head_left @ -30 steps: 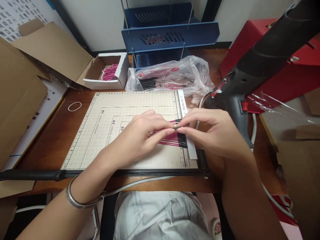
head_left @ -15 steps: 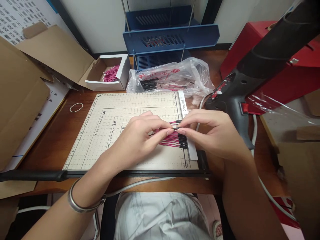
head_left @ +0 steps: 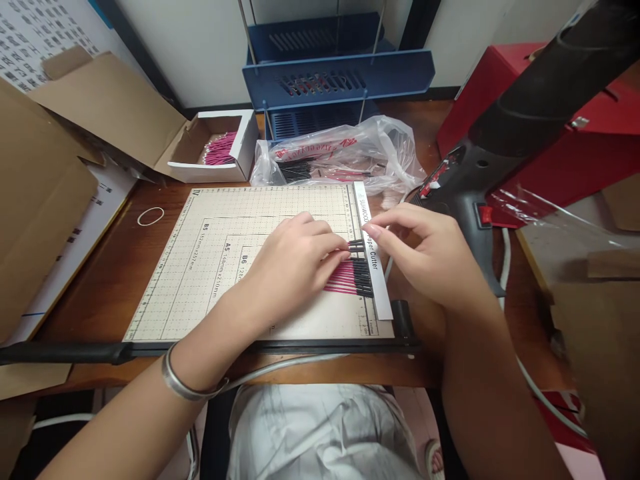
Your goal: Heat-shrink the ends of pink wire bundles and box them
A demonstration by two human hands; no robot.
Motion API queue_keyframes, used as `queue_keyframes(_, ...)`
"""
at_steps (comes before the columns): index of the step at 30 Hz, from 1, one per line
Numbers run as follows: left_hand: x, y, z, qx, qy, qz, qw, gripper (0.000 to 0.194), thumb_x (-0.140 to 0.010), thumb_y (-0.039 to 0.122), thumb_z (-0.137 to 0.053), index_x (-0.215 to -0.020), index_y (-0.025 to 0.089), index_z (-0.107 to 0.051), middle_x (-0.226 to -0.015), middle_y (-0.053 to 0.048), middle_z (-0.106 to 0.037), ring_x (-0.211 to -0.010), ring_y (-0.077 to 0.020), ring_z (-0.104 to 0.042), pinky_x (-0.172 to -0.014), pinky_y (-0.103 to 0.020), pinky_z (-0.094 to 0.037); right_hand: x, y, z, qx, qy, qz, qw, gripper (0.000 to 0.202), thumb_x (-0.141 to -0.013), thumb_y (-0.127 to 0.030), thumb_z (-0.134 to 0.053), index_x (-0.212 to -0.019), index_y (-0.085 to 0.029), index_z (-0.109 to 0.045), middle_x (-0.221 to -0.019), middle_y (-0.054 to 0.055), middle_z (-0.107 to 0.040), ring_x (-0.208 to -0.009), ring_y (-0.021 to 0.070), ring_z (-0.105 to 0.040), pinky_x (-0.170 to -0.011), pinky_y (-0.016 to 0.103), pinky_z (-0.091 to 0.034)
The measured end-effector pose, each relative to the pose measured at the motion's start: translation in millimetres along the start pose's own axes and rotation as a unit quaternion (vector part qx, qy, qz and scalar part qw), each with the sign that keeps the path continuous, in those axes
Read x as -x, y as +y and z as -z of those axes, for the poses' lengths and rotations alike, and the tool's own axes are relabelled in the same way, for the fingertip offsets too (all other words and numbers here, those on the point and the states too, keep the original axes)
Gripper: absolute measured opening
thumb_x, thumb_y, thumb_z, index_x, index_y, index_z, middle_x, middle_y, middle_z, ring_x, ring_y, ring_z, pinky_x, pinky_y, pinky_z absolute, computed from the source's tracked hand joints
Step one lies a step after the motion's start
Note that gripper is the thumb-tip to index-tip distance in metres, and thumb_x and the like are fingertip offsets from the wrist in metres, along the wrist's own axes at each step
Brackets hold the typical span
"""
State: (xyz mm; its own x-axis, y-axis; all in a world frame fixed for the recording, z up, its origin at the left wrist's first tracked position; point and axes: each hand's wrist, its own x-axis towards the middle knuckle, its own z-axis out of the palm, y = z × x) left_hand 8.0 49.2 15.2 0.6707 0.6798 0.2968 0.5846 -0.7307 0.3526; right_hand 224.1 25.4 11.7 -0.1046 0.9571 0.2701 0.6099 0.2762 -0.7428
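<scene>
My left hand [head_left: 307,257] is over the printed board of a paper cutter [head_left: 215,260], its thumb and index finger pinched on a thin wire with a black end. Just below those fingertips lies a row of pink wires [head_left: 341,280], side by side, their black sleeved ends [head_left: 363,280] along the white guide strip [head_left: 383,303]. A few more black ends [head_left: 356,245] show above the pinch. My right hand [head_left: 425,250] hovers at the strip, apart from the wires. Its thumb and index tips meet; I cannot make out anything between them.
At the back stand a white box [head_left: 245,150] of pink wires, a clear plastic bag [head_left: 400,150] of wires and a blue rack [head_left: 340,70]. A black heat gun [head_left: 465,173] leans at the right before a red box [head_left: 540,147]. The cutter's black handle [head_left: 65,352] extends left.
My right hand has come off the wire's black end and moved slightly up and right. My left hand has shifted a little, still pinching, and now rests nearer the row.
</scene>
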Motion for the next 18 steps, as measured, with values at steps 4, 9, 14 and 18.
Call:
queue_keyframes(4,-14,5,-8.4,-0.096,-0.044,0.003,0.994,0.022,-0.102,0.024,-0.059,-0.094,0.016,-0.078,-0.088,-0.007,-0.074,-0.083,-0.0236,-0.057,-0.075,-0.037,-0.042,-2,4,-2,0.029,0.018,-0.006,0.999,0.022,-0.094,-0.039,-0.065,-0.090,-0.021,-0.076,-0.089,0.003,-0.072,-0.077,0.0137,-0.061,-0.067,0.029,-0.043)
queue_keyframes(9,-13,6,-8.4,-0.088,-0.062,0.013,0.994,0.021,-0.103,0.023,-0.059,-0.099,0.016,-0.078,-0.093,-0.008,-0.074,-0.087,-0.0241,-0.058,-0.080,-0.038,-0.043,-2,5,-3,0.046,-0.020,-0.008,0.999,0.016,-0.092,-0.033,-0.067,-0.095,-0.021,-0.076,-0.090,0.003,-0.069,-0.070,0.0109,-0.057,-0.067,0.029,-0.043)
queue_keyframes(14,0,5,-4.3,-0.048,-0.043,0.025,0.998,0.021,-0.104,0.025,-0.058,-0.101,0.017,-0.077,-0.100,-0.007,-0.075,-0.092,-0.0245,-0.060,-0.084,-0.040,-0.046,-1,9,-3,0.065,-0.051,0.005,0.997,0.010,-0.089,-0.028,-0.070,-0.095,-0.022,-0.077,-0.091,0.002,-0.064,-0.074,0.0102,-0.056,-0.069,0.029,-0.044)
queue_keyframes(18,18,17,-6.1,-0.066,0.000,0.038,0.997,0.024,-0.105,0.029,-0.056,-0.111,0.017,-0.075,-0.116,-0.008,-0.076,-0.106,-0.0278,-0.064,-0.093,-0.045,-0.049,-1,11,-5,0.079,-0.066,0.005,0.995,0.010,-0.088,-0.025,-0.072,-0.095,-0.023,-0.078,-0.093,0.002,-0.063,-0.072,0.0089,-0.055,-0.070,0.029,-0.044)
